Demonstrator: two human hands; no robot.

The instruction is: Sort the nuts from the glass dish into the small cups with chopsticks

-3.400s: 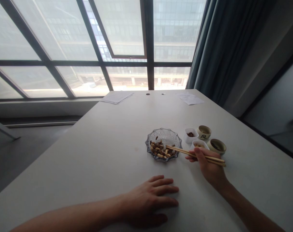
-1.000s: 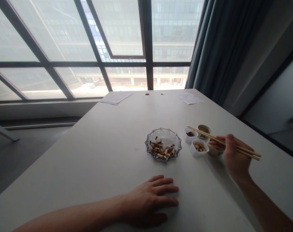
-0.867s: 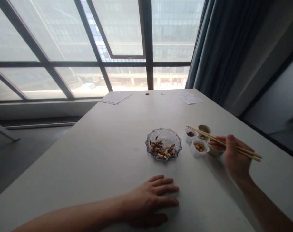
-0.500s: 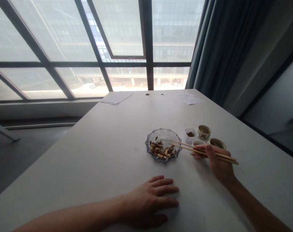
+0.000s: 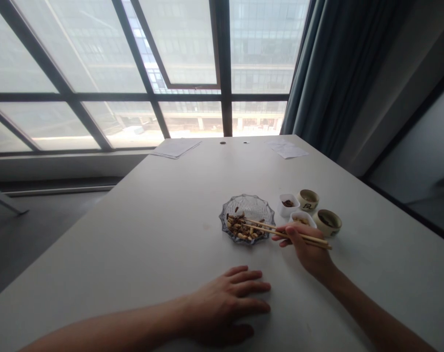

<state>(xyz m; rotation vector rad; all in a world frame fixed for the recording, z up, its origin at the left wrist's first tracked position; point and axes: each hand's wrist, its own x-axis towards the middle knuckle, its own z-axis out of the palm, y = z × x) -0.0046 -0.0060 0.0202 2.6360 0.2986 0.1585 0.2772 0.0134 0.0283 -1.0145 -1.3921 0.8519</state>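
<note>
My right hand (image 5: 309,252) grips a pair of wooden chopsticks (image 5: 271,229). Their slightly parted tips reach into a scalloped clear glass bowl (image 5: 256,205), among brown seeds and pale peanuts (image 5: 245,234) heaped at its near side. Whether anything is pinched between the tips, I cannot tell. Just beyond the hand stands a white container (image 5: 303,215) with pale pieces in it, partly hidden by my fingers. Behind it, another white container (image 5: 288,211) holds dark seeds. My left hand (image 5: 232,303) lies flat on the table with its fingers spread, nearer to me than the bowl.
Two cream cups, a far one (image 5: 308,205) with a dark character and a nearer one (image 5: 333,227), stand right of the white containers. Paper sheets lie at the table's far left (image 5: 176,147) and far right (image 5: 287,149). A curtain (image 5: 327,73) hangs beyond the right edge.
From above the white containers and cups, my right hand has swung left, carrying the chopsticks down into the glass bowl. My left hand has stayed in place.
</note>
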